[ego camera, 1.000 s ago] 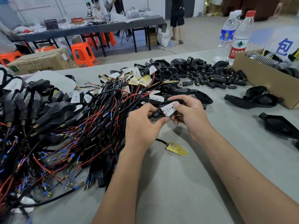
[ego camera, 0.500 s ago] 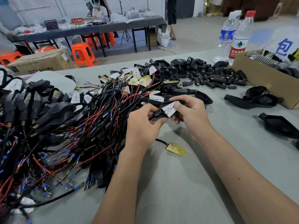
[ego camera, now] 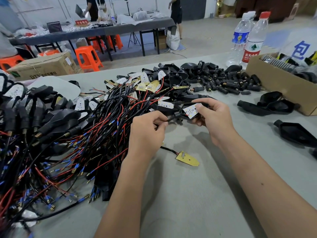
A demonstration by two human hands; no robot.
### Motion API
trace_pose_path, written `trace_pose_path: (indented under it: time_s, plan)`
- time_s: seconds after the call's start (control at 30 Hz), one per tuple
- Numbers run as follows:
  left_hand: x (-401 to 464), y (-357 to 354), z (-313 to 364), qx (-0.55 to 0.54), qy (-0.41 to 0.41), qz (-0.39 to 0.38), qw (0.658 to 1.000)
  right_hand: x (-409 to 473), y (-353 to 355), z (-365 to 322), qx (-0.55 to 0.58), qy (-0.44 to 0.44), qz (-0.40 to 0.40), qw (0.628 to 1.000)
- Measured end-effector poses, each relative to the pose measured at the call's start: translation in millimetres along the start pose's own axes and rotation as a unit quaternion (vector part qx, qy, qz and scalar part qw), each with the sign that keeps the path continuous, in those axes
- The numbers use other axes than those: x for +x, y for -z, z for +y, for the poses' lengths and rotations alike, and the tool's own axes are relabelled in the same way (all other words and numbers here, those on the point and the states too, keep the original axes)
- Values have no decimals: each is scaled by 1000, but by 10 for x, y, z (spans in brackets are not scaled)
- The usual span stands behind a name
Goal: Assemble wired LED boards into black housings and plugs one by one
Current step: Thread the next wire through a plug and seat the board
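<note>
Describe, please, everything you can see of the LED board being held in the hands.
The LED board is a small white plate, roughly wedge-shaped, dotted with pale yellow LEDs. It sits face up in a black housing, tilted toward the camera. The right hand grips the housing, its thumb on the board's edge. A black cable leaves the housing's neck, pinched by the left hand, above the grey table.

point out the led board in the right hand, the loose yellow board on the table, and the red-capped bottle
LED board (ego camera: 190,111), head view, white LED face.
yellow board (ego camera: 187,159), head view, flat middle.
red-capped bottle (ego camera: 251,48), head view, label.
</note>
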State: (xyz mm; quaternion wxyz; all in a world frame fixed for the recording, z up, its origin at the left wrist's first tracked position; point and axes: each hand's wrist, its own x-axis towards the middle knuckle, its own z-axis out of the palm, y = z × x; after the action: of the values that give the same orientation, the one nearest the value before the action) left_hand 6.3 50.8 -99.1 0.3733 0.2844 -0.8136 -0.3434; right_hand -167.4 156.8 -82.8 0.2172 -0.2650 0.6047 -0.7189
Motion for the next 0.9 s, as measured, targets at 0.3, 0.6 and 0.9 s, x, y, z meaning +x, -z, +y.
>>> trace_pose_path:
  time_s: [0.3, 0.6, 0.9]
  plan:
    - [-34, 95, 101, 2, 13, -30, 999, -1, 82, -36, -34, 5, -37, 999]
    - [44, 992, 207, 51, 137, -109, 983, 257, 664, -7, -126, -74, 96, 985]
    - [103, 925, 251, -452, 177, 181, 855, 113, 630, -164, -291, -101, -176, 935]
